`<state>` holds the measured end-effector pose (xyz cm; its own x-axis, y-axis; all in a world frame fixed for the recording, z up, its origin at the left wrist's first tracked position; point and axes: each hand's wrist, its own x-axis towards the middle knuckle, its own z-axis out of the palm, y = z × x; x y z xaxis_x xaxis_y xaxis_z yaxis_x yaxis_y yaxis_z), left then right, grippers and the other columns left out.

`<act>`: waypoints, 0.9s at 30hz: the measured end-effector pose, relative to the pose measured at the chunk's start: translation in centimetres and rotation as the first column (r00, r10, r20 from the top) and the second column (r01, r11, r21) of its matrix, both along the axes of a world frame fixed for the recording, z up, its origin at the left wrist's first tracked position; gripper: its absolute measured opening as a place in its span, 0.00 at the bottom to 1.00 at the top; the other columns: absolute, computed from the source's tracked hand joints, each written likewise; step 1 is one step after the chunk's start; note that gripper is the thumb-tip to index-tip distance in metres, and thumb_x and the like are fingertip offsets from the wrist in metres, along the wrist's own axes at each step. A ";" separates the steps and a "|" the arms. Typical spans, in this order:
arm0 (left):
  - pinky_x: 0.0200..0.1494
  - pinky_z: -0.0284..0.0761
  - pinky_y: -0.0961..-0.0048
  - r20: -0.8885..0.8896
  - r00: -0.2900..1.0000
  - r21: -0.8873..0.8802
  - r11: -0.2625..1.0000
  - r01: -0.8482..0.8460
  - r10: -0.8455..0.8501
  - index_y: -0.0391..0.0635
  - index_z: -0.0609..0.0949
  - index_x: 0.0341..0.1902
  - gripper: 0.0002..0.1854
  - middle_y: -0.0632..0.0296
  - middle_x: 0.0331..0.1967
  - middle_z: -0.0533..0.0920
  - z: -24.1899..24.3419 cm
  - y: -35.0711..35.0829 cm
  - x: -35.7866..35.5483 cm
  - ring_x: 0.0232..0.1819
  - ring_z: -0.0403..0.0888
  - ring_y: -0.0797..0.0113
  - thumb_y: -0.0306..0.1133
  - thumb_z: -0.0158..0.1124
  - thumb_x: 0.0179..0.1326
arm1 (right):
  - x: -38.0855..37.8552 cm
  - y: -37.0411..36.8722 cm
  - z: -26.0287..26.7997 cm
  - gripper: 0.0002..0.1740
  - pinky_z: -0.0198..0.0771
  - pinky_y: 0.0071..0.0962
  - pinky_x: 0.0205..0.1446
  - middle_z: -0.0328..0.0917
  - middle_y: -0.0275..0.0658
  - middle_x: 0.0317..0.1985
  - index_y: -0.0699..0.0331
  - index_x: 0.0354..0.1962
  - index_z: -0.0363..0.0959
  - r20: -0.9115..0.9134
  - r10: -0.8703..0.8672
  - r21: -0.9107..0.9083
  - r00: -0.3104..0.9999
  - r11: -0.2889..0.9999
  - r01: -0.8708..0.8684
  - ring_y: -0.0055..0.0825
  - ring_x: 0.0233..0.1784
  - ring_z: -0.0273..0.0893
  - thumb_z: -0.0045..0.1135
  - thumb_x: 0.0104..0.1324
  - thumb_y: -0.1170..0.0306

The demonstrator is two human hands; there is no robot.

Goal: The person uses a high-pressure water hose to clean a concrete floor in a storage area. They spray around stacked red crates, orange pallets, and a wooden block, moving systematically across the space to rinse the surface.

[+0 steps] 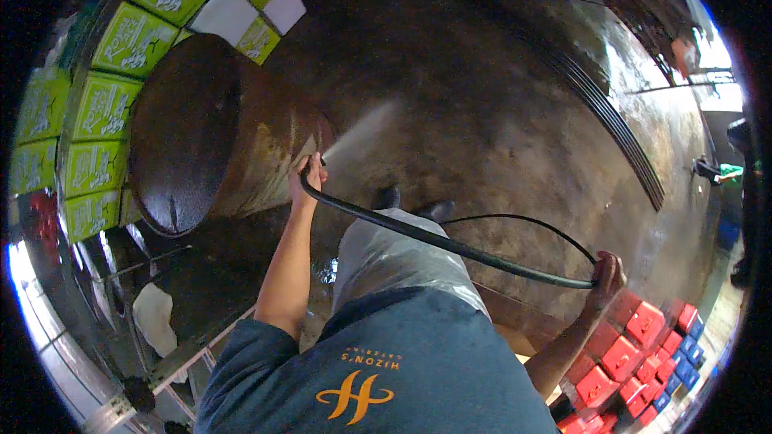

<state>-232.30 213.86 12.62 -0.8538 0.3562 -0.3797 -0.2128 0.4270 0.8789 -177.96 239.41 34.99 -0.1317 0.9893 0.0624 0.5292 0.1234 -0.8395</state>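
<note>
My left hand (310, 176) is closed around the outlet end of a black hose (416, 232). From there a fine water spray (365, 126) fans away to the upper right, over the wet dark floor (434, 84). The hose runs across in front of my legs to my right hand (609, 274), which grips it farther along. A thinner loop of dark hose (531, 222) curves from that hand back toward my feet. Just left of the spray is a large brown, stained drum (265, 138), its round dark end facing left. A translucent plastic apron (392, 247) covers my legs.
Green printed cartons (108, 105) are stacked behind the drum. A long ridged dark strip (609, 120) curves along the floor at right. Red cases (621, 358) and blue ones (681, 367) stand at lower right. A metal frame (199, 352) is at lower left. A person (711, 170) is far right.
</note>
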 end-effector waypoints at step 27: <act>0.25 0.68 0.75 -0.393 0.913 0.078 0.985 0.153 -0.111 0.38 0.82 0.34 0.21 0.64 0.17 0.77 10.5 -0.7 2.7 0.21 0.75 0.75 0.48 0.61 0.66 | 12.3 -9.4 13.7 0.31 0.65 0.26 0.30 0.75 0.42 0.31 0.70 0.38 0.77 0.456 0.057 0.578 0.888 0.740 -0.344 0.32 0.30 0.74 0.60 0.62 0.45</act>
<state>-229.64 213.16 23.16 -0.8686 0.4953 0.0158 0.2041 0.3284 0.9222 -165.68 230.01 48.67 -0.4763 0.6827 0.5541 0.6832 0.6841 -0.2555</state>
